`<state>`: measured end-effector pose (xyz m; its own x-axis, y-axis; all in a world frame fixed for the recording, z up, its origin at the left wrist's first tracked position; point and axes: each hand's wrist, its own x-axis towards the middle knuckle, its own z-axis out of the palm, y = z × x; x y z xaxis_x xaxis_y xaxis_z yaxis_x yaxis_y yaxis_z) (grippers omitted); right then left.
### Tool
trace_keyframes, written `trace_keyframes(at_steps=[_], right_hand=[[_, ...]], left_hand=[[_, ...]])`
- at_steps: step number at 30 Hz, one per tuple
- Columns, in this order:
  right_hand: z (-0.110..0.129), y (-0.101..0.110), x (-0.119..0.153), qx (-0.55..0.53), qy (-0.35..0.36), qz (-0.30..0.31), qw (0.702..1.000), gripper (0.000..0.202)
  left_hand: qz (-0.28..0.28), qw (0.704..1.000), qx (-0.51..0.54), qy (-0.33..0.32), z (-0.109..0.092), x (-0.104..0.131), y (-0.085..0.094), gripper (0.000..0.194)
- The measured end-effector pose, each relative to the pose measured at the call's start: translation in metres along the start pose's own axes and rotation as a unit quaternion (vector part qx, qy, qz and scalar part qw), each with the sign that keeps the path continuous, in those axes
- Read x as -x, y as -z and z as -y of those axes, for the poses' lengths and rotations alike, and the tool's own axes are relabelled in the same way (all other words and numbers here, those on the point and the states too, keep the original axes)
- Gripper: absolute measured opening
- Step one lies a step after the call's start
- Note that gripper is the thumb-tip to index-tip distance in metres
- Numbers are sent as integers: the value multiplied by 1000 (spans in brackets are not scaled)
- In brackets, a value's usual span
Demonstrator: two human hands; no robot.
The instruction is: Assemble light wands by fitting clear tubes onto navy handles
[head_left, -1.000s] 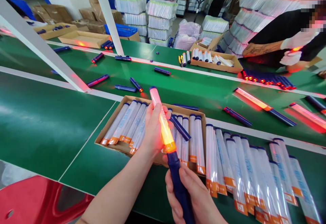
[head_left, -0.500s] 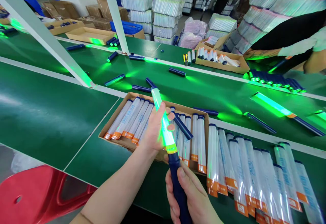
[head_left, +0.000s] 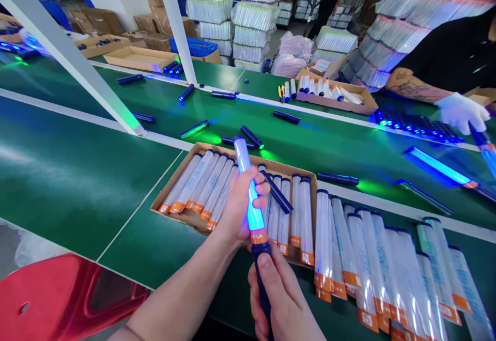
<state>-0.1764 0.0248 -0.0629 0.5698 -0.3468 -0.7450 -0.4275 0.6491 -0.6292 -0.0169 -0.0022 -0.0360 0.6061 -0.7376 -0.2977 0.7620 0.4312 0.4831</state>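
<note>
A light stick with a tube glowing blue (head_left: 243, 156) and a dark blue handle is held upright and slightly tilted in front of me. My left hand (head_left: 242, 201) wraps its fingers round the glowing tube, above an orange band. Lower down, my right hand (head_left: 277, 289) grips the handle, its thumb pressed near the top. Behind my hands, a cardboard box (head_left: 170, 182) holds several clear tubes with dark caps and orange ends. A dark blue handle (head_left: 277, 192) lies slanted across the tubes in that box.
More clear tubes (head_left: 382, 263) lie right of the box. Dark sticks (head_left: 287, 117), some lit, lie on the green belt (head_left: 333, 147). A white post (head_left: 89, 67) rises at left, above a red stool (head_left: 42, 294). Across the belt, a person's gloved hand (head_left: 463, 112) holds a lit stick.
The stick's glow has turned from green to blue. Sticks on the belt have shifted right. The other person's gloved hand has come into view at the right with a stick.
</note>
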Motion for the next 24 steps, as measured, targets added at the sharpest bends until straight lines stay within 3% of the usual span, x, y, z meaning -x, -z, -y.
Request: trace_keyframes(at_steps=[2,7,9,11,12,13,14,16,19,21,24], right_hand=[[4,-2,-4,30,-23,-10,999,114],[9,-9,-11,103,9,34,994,90],[25,-1,-20,122,38,62,990,80],[61,20,-41,214,129,11,968,66],[87,36,-56,274,186,-40,942,58],[117,56,-73,360,236,-147,891,52],[149,79,-90,388,255,-220,858,44],[210,125,-124,432,251,-298,813,33],[267,173,-165,513,228,-349,750,28],[280,177,-188,568,243,-341,708,31],[285,149,-221,659,313,-241,641,32]], left_hand=[[-19,1000,2,-7,-4,-4,0,42],[-18,1000,-8,-15,-9,-17,6,42],[-14,999,-34,-6,-7,-20,14,44],[-17,992,-119,-27,-3,-22,29,50],[-19,980,-192,-58,-2,-23,40,52],[-22,954,-280,-102,-1,-23,52,52],[-23,910,-385,-154,-2,-24,65,49],[-17,767,-594,-240,-6,-27,88,36],[14,554,-799,-235,-14,-29,101,20],[24,444,-876,-186,-14,-28,96,23],[-4,311,-940,-143,-1,-25,82,28]])
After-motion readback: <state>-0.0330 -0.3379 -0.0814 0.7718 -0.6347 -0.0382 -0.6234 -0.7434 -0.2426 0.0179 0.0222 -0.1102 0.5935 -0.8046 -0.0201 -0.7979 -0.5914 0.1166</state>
